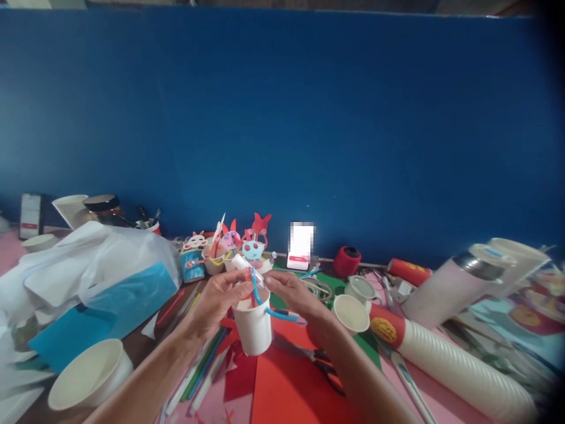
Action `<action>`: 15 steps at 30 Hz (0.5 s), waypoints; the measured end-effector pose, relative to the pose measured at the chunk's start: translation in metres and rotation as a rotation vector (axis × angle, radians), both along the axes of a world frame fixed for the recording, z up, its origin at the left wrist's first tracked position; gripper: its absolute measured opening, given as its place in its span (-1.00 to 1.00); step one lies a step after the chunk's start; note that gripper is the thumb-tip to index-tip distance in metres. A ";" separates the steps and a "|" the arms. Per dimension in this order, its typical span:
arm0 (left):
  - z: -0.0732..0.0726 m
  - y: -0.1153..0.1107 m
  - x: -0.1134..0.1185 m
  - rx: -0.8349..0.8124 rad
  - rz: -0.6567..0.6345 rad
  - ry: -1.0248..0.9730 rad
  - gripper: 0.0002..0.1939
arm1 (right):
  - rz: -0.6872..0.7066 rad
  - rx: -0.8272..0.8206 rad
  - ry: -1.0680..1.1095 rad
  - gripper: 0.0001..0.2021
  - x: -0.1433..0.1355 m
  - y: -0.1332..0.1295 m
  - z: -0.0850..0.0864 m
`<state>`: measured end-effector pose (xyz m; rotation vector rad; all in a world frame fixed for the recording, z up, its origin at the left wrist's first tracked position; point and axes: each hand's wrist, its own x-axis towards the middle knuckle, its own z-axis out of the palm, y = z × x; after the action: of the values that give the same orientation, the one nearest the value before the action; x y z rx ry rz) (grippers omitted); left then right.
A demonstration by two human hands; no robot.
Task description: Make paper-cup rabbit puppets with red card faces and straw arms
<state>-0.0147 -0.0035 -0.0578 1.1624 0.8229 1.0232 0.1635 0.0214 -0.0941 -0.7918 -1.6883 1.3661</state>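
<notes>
A white paper cup (253, 330) stands between my hands, with a blue bent stick (282, 315) reaching out over its right side and a reddish piece inside. Above the cup's rim, my left hand (227, 294) pinches a small white tube-like piece (248, 270) from the left. The fingers of my right hand (289, 288) are closed on the same piece from the right. Fingertips and the blue stick overlap there, so the exact contact is partly hidden. Red paper (282, 383) lies under and in front of the cup.
Scissors (326, 365) lie right of the cup. Stacked paper cups (463, 365) and a flask (445, 291) are at right. Decorated cups with animal faces (230, 238) stand behind. A white bowl (92, 374) and plastic bag (97, 253) are at left.
</notes>
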 end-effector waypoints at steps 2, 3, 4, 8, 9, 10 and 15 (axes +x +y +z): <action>0.000 0.001 0.000 0.001 0.006 -0.002 -0.67 | -0.009 0.040 -0.048 -0.58 0.001 0.002 -0.002; 0.000 0.001 0.001 0.000 0.011 -0.003 -0.68 | -0.018 0.055 -0.062 -0.58 0.001 0.003 -0.003; -0.001 0.002 0.001 -0.002 0.016 -0.005 -0.69 | -0.030 0.066 -0.071 -0.59 0.001 0.004 -0.004; -0.008 0.005 0.000 -0.030 0.014 -0.011 -0.71 | -0.060 0.047 -0.016 -0.66 -0.002 0.010 -0.012; -0.010 0.006 0.001 -0.039 0.007 -0.006 -0.70 | -0.068 0.034 0.012 -0.68 -0.003 0.012 -0.015; -0.011 0.007 0.001 -0.047 0.000 -0.001 -0.70 | -0.076 0.020 0.040 -0.69 -0.004 0.013 -0.018; -0.014 0.012 0.003 -0.062 -0.016 -0.024 -0.68 | -0.037 -0.073 0.106 -0.66 -0.004 0.019 -0.027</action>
<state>-0.0120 0.0081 -0.0720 1.1002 0.8198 0.9900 0.1598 0.0408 -0.1206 -0.7743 -1.5426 1.4259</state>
